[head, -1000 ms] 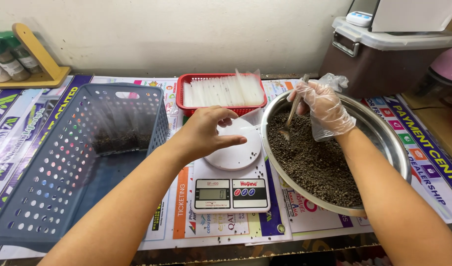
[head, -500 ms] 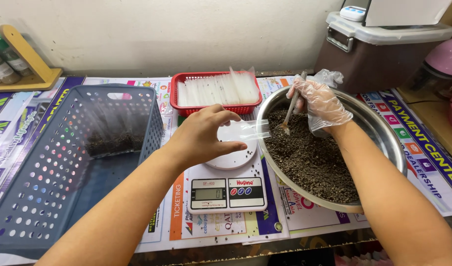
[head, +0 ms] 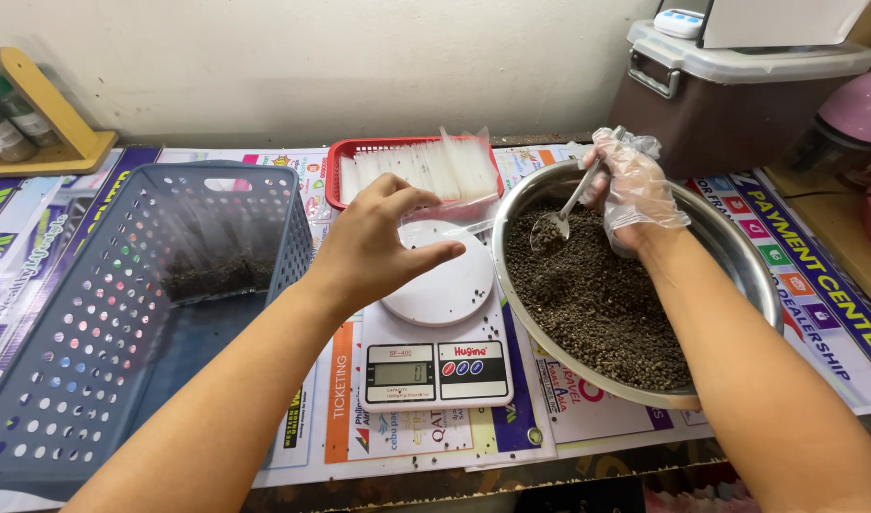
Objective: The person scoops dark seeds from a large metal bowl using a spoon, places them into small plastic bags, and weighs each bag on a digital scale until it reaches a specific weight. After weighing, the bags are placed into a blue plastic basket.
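While the scale sits center: everything's placed off that white kitchen scale (head: 437, 328).
Left hand (head: 374, 249): bare, fingers spread apart, hovering over the scale's round plate, holding nothing.
Right hand (head: 633, 190): gloved, clamped on a metal spoon (head: 561, 217).
Steel bowl (head: 739, 261): right of the scale, full of dark grains.
Red tray (head: 338, 171): just behind the scale.
Blue basket (head: 94, 313): left of the scale.

The left arm reached forward from the lower left, bare. The left hand (head: 383, 249) hovered palm down with its fingers spread and curled, thumb pointing right, its grip open on nothing. The right arm stretched up from the lower right. The right hand (head: 630, 190), in a clear glove, was closed in a fist.
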